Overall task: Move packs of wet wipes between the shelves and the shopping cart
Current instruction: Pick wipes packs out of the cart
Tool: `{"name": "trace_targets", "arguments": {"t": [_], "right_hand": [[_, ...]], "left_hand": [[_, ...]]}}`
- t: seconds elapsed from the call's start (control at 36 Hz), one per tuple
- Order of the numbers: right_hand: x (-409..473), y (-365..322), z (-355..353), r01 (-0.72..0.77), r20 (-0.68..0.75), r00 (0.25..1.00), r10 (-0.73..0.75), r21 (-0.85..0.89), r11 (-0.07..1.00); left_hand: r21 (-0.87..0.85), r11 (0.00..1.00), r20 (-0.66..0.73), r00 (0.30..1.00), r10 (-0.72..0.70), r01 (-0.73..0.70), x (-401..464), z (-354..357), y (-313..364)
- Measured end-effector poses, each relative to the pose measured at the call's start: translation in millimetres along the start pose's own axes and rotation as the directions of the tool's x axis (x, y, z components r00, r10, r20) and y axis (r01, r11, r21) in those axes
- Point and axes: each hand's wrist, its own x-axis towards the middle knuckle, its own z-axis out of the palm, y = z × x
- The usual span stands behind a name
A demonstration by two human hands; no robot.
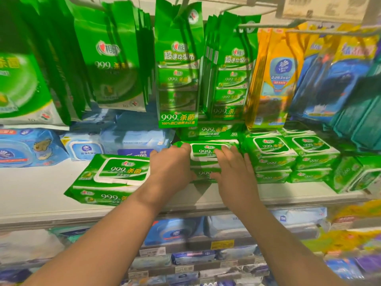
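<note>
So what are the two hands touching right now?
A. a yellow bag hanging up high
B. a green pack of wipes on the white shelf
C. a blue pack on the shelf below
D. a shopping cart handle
B. Both the left hand and the right hand rest on the stacked green pack lying on the white shelf, fingers spread over its top and front.

Green wet wipe packs: soft plastic film, glossy, wrinkled at the seams, with smooth white flip lids (hard plastic by the look); hanging green pouches: shiny film; yellow pouch: glossy, crinkled; shelf: smooth matt white surface; hooks: bare metal.
</note>
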Motion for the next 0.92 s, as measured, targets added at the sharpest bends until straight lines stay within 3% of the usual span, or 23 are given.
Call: {"name": "trace_targets", "arguments": {"t": [0.17, 0.39, 0.67, 0.92], "right_hand": [[-3, -5, 5, -0.003, -0.034, 0.999, 0.001, -0.040, 0.999], [1, -6, -7, -0.031, 0.044, 0.998, 0.032, -0.041, 0.999], [1, 3, -5, -0.034, 0.030, 0.999, 0.038, -0.114, 0.993], [-4, -1, -1, -0.052, 0.002, 0.999, 0.053, -0.128, 0.990]], "left_hand": [[-0.032, 0.999, 0.007, 1.000, 0.019, -0.019, 0, -1, -1], [-0.121, 0.991, 0.037, 0.998, 0.057, -0.052, -5, -7, -6], [-0.082, 0.995, 0.043, 0.997, 0.065, -0.062, -4, -10, 4], [-0.135, 0.988, 0.143, 0.986, 0.088, -0.069, -7, -20, 2]]}}
